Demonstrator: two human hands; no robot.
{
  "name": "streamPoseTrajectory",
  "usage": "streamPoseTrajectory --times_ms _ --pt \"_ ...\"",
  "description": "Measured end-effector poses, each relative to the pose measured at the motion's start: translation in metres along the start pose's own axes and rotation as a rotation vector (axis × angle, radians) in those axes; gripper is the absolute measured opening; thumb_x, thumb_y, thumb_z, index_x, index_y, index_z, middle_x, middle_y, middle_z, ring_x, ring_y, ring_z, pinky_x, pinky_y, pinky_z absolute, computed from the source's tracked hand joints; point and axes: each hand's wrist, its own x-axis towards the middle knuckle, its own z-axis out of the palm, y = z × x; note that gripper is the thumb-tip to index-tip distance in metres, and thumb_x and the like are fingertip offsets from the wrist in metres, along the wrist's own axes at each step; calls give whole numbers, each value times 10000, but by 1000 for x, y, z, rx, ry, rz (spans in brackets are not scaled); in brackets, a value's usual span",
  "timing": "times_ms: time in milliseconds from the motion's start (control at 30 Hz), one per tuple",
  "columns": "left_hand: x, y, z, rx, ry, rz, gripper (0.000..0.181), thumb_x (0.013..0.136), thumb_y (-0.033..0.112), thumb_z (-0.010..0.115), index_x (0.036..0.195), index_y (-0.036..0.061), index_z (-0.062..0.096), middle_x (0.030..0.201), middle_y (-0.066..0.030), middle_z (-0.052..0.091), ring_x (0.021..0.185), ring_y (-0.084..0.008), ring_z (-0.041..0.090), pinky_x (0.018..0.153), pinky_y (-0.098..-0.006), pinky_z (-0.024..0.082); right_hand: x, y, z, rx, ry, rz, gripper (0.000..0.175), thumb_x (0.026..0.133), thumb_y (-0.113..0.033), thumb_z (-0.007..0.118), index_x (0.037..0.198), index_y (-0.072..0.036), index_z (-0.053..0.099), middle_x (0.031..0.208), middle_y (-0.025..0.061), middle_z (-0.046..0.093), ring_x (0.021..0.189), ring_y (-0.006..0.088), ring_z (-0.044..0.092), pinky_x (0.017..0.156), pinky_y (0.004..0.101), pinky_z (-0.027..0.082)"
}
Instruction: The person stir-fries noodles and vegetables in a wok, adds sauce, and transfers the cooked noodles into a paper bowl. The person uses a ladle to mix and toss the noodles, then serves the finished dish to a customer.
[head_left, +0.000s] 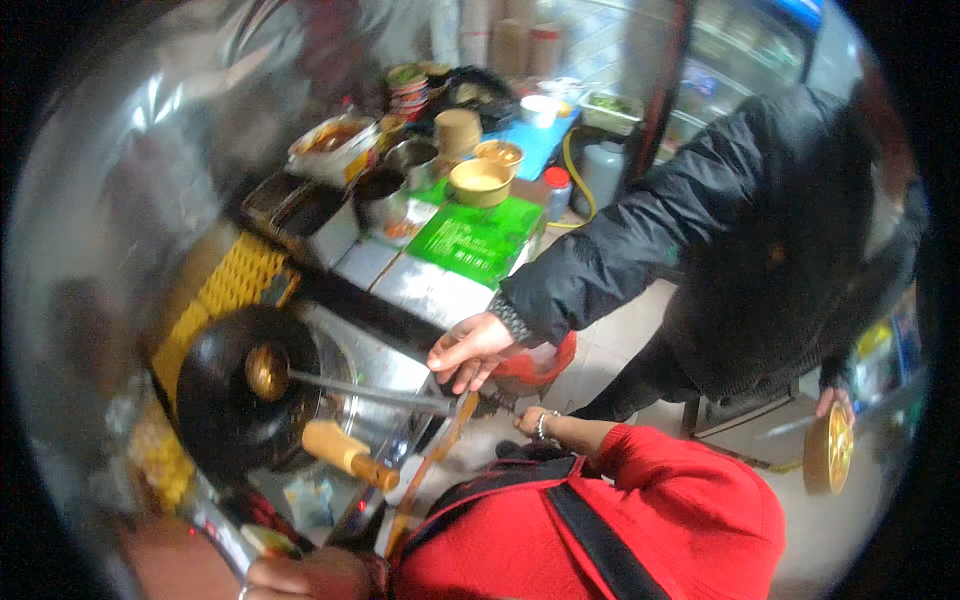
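Observation:
My left hand (289, 579) is at the bottom edge, curled beside a blurred white and green item (268, 541); whether it grips anything cannot be made out. Bent back near my waist, my right hand (534, 422), with a bracelet at the wrist, has its fingers curled; their inner side is hidden. Before me a dark wok (217, 405) sits on the stove, its wooden handle (349, 454) pointing towards me. A metal ladle (268, 373) lies in it, its long shaft reaching over the metal stovetop. Just above the shaft's end hangs a co-worker's hand (474, 349).
Beside me stands the co-worker in a black jacket (637, 232), one arm stretched across, the other hand holding a paper bowl of food (827, 454). Paper bowls (480, 182), a metal pot (379, 199) and green cardboard (480, 236) crowd the side counter. A yellow hose (574, 180) runs below.

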Motion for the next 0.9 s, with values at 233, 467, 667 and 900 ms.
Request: streamPoseTrajectory --times_ms 233,467,667,900 --pt "1 30 22 98 36 50 361 893 341 418 1240 244 390 598 32 475 476 -85 340 459 -220 261 17 50 38 434 -131 353 345 817 -295 425 870 -4 604 604 114 587 494 227 574 461 346 468" --pt "-10 62 52 565 53 139 324 881 350 420 1174 211 415 632 29 483 516 -104 376 484 -252 284 24 28 23 246 -131 222 442 869 -425 382 829 -47 607 670 118 617 542 251 593 523 340 486" --pt "-22 81 69 925 72 223 303 871 359 422 1118 184 436 662 25 490 550 -121 407 505 -278 303 20 -34 7 77 -191 148 430 868 -354 355 802 -16 613 717 140 622 644 246 615 603 372 485" --pt "-46 108 94 1385 88 350 293 859 368 423 1052 151 460 696 21 499 589 -141 443 529 -310 325 11 -30 27 81 -138 71 400 836 -355 368 816 -56 633 785 148 637 737 293 614 695 380 483"
